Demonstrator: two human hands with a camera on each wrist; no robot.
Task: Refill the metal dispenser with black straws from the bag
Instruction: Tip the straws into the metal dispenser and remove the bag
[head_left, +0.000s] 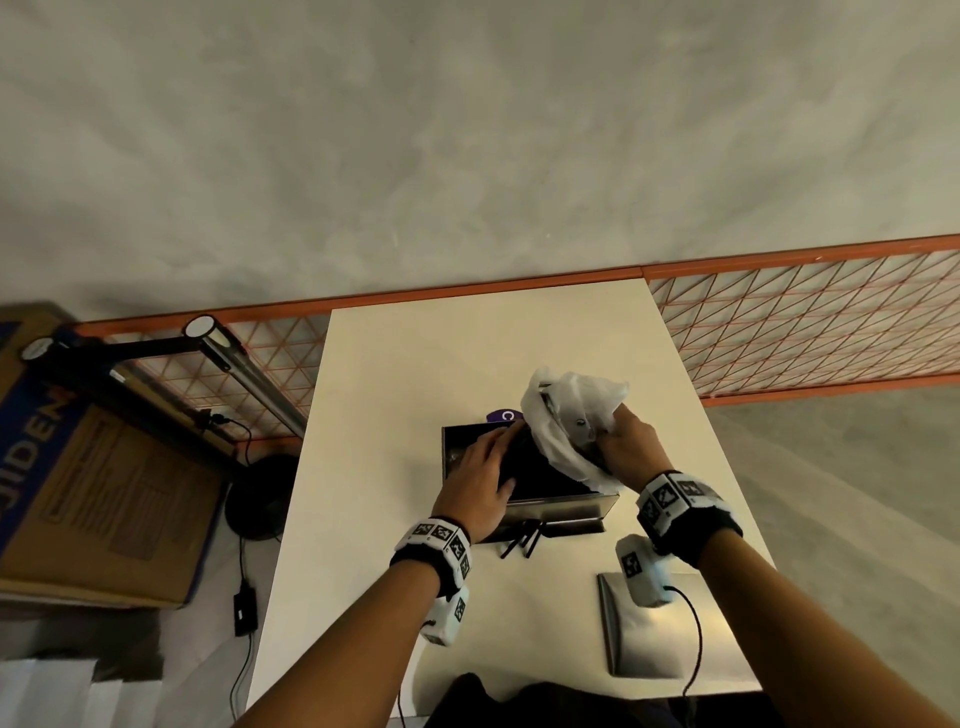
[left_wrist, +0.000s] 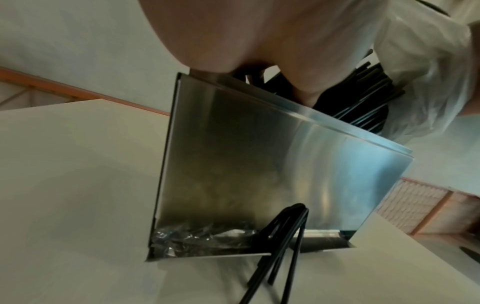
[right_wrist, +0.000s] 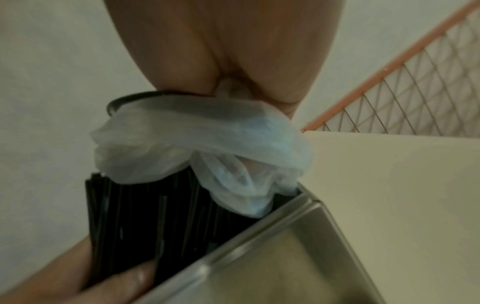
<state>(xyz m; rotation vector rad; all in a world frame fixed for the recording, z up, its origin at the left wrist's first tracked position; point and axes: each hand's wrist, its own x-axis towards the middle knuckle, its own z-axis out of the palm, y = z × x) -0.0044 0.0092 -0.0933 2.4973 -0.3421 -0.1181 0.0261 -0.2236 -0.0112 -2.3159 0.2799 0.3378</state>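
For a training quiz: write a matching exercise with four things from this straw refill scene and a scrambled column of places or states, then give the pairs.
Things:
1. plastic bag
2. metal dispenser
3. loose black straws
4. metal lid

Places or states:
A. lying flat on the table, near the person
B. gripped by the right hand, tipped over the open top
C. sticking out of the bottom slot
D. standing open-topped, left hand over it

Pairs: 1-B, 2-D, 3-C, 4-A

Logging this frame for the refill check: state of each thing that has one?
Metal dispenser: upright, lid off, top open.
Lid: flat on table, near right.
Plastic bag: in right hand grip, tipped over the dispenser.
Black straws: partly out of bag.
Left hand: steadying straws.
Loose straws: at dispenser's bottom slot.
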